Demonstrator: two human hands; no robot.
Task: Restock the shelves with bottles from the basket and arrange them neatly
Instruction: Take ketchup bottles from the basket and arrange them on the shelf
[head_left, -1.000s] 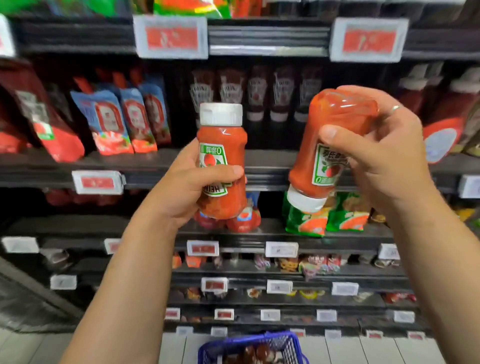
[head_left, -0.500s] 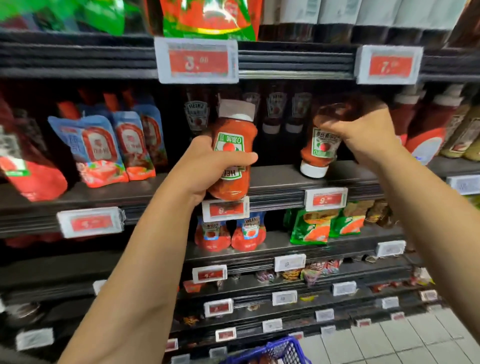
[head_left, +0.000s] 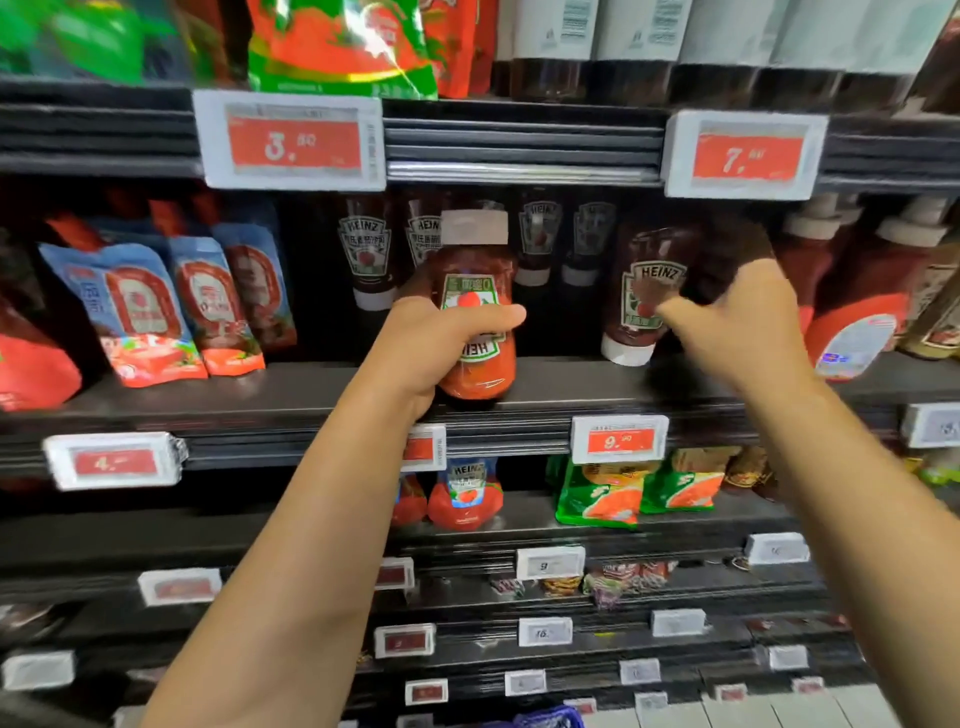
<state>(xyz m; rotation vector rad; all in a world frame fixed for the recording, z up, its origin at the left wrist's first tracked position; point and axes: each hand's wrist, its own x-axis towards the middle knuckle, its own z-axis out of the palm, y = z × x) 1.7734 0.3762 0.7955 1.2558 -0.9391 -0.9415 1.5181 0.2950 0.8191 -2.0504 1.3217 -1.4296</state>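
Observation:
My left hand (head_left: 431, 345) grips a red ketchup bottle (head_left: 474, 260) with its white cap up and its label upside down. The bottle's lower end is at the front edge of the dark shelf (head_left: 291, 397). To the right, a second ketchup bottle (head_left: 641, 270) stands cap down, deeper on the same shelf and in shadow. My right hand (head_left: 743, 327) holds it, thumb on the label and fingers round its right side. More cap-down ketchup bottles (head_left: 369, 249) line the back of the shelf. Only the blue basket's rim (head_left: 550, 719) shows, at the bottom edge.
Blue and red sauce pouches (head_left: 156, 306) lean on the shelf to the left. Larger red bottles (head_left: 857, 312) stand at the right. Price tags (head_left: 618, 439) hang along the shelf edges. Below are ketchup pouches (head_left: 465, 493) and green packets (head_left: 597, 499).
Both hands moved up and forward to the shelf. The right bottle went from the air to standing cap down deep on it; the left bottle reached the shelf's front edge.

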